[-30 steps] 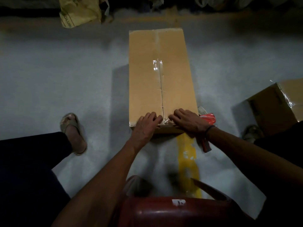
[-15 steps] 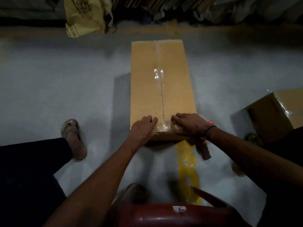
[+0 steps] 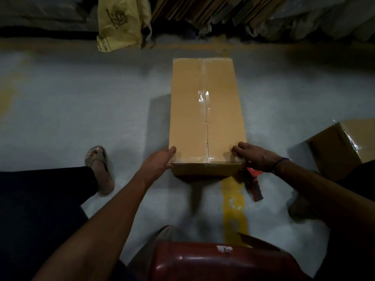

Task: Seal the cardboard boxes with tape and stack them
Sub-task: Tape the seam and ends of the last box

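A long brown cardboard box (image 3: 188, 110) lies on the grey floor, its middle seam covered by clear tape running to the near edge. My left hand (image 3: 157, 164) grips the box's near left corner, thumb on top. My right hand (image 3: 253, 157) grips the near right corner, fingers curled over the top edge. A red tape dispenser (image 3: 254, 185) lies on the floor just below my right wrist. A second taped cardboard box (image 3: 341, 145) sits at the right edge.
A yellow plastic bag (image 3: 119, 23) and flattened cardboard sheets (image 3: 203, 11) line the far wall. A dark red stool (image 3: 213, 260) is at the bottom centre. My sandalled left foot (image 3: 100, 169) rests left of the box. A yellow floor stripe (image 3: 233, 207) runs toward me.
Both hands left the middle of the near tape end and spread apart to the box's near corners. The view has tilted upward, showing more of the far wall.
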